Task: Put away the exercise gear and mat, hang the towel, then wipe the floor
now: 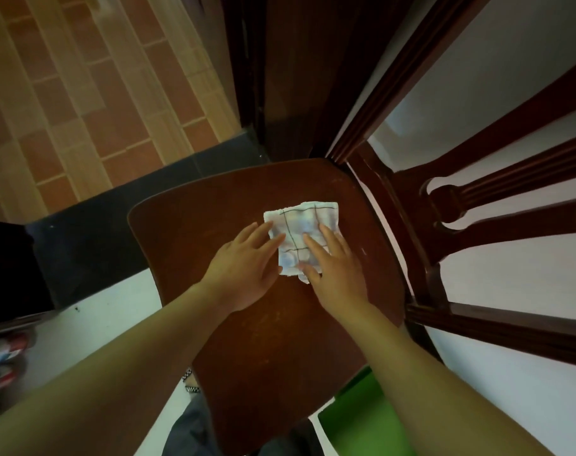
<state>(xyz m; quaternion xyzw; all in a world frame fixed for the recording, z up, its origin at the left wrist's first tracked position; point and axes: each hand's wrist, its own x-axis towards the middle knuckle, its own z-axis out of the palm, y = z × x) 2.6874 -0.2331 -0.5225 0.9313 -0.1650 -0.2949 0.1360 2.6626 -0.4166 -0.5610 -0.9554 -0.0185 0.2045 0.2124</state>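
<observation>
Head view. Left hand (247, 268), fingers straight and close together, lies flat on the seat (188, 232), fingertips (278, 240) touching the folded cloth (300, 222) just ahead of it. Right hand (337, 278), fingers straight, presses flat on the cloth's right half. A green object (362, 419) lies under the right forearm.

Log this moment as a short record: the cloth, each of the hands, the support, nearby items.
cloth: small, folded, checked, lying flat on the chair seat
left hand: fingers straight, tips touching the cloth's left edge
right hand: fingers flat on the cloth's near part
support: dark wooden seat
nearby: green object by the seat's near right edge; shoes at far left
</observation>
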